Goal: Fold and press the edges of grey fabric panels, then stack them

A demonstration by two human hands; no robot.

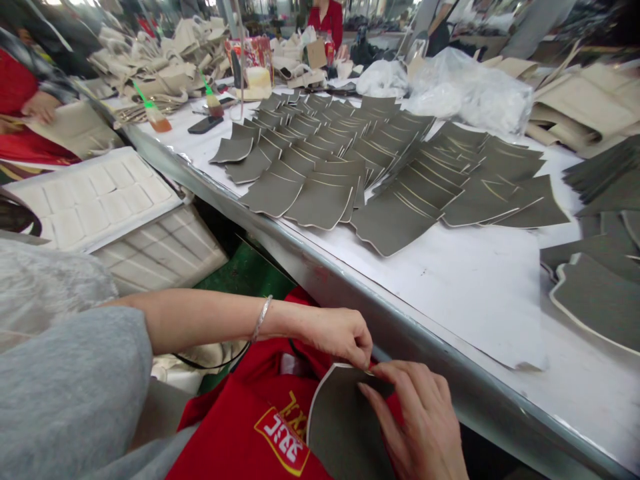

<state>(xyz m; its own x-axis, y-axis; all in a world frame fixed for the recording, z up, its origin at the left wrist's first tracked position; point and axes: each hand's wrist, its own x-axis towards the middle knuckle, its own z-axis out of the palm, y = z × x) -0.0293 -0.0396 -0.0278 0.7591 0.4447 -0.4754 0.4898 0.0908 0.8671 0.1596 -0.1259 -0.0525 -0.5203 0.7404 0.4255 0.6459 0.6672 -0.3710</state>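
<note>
One gray panel [345, 427] over red apron [225, 427], apparently mid-work: right hand [420, 413] pinching its upper edge; left hand [333, 333] curled at same edge, grip unclear. Many similar panels [323, 202] overlapping on counter [425, 350]; whether finished, cannot tell.

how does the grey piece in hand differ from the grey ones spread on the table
The held piece is in front of the red cloth; the spread pieces overlap on the table. Fingers grip the held piece; the spread pieces lie untouched. Both have grey faces and pale edges.
</note>
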